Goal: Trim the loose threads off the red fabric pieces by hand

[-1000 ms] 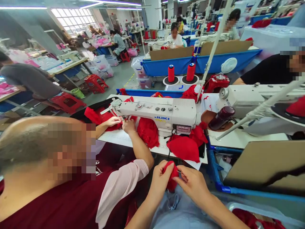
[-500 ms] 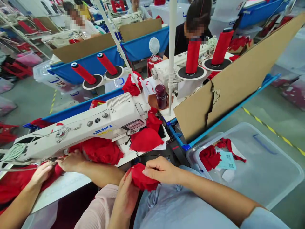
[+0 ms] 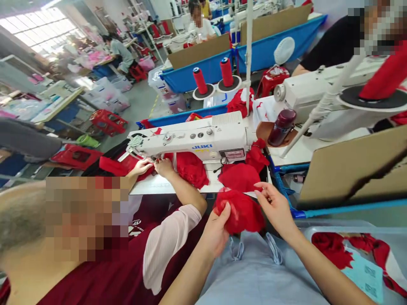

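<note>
crumpled red fabric piece (image 3: 242,214) over my lap, my left hand (image 3: 216,231) pinching its lower edge, my right hand (image 3: 276,207) gripping its top, white sewing machine (image 3: 193,142) just beyond

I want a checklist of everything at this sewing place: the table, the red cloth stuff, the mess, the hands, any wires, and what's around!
Surface: white sewing table, partly covered with red pieces.
Job's things: red fabric piece, bunched, held over the person's lap.
Clutter: red fabric pile by the sewing machine; dark red bottle; two red thread cones; clear bin with red scraps and a paper tag.
Grippers: left hand grips the piece's lower left edge; right hand pinches its upper right edge.
Cables: dark cord hanging under the machine's panel.
Surroundings: a co-worker's hands feed red cloth at the needle; cardboard dividers; more people sewing behind.
</note>
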`<state>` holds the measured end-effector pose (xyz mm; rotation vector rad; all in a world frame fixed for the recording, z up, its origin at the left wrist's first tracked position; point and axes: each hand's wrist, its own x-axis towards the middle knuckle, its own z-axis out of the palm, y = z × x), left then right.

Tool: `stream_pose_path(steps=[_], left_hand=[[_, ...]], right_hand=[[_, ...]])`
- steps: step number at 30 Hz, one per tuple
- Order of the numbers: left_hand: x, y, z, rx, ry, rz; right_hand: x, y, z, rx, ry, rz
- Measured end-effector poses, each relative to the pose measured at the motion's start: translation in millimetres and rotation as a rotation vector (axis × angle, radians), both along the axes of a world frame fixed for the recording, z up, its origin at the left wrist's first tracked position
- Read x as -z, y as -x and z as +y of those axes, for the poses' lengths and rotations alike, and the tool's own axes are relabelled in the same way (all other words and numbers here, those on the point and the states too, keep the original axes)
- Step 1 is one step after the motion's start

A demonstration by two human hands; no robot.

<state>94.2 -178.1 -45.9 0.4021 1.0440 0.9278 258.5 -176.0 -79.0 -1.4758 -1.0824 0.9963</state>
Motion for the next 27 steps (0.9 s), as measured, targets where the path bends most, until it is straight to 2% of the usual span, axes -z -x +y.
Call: stream_pose_path(steps=[2, 3, 7, 11, 15, 18, 20, 22, 26, 27], left_hand=[[5.2, -0.6, 0.3, -0.006, -0.121, 0.037], [7.0, 0.8, 0.2, -0.005, -0.185, 0.086], [10.0, 10.8, -2.8, 0.041, -0.358, 0.348], [9.8, 21.5, -8.6, 0.069, -0.483, 0.575], [10.6, 23.8, -13.8, 0.043, -0.528, 0.599], [10.9, 16.6, -14.1, 0.011, -0.446, 0.373], [10.6, 10.8, -11.7, -0.054, -0.361, 0.224], [10.2, 7.1, -8.3, -0.131, -0.299, 0.195], [10.3, 8.1, -4.2, -0.162, -0.294, 0.301], [10.1, 8.9, -4.3, -0.165, -0.300, 0.325]], right_hand=[[-9.7, 1.6, -1.5, 0.031, -0.035, -0.067], [-15.3, 3.5, -2.0, -0.002, -0.061, -0.102], [-30.9, 18.4, -0.2, -0.283, -0.158, -0.255], [-31.9, 29.9, 5.6, -0.404, -0.270, -0.414], [-32.5, 30.9, 8.0, -0.323, -0.366, -0.460], [-33.8, 32.8, 7.0, -0.324, -0.450, -0.476], [-33.7, 34.5, 6.6, -0.353, -0.492, -0.486], [-33.7, 34.0, 7.4, -0.338, -0.467, -0.458], [-38.8, 24.6, 12.0, -0.092, -0.316, -0.337], [-40.6, 22.1, 12.8, -0.080, -0.316, -0.334]])
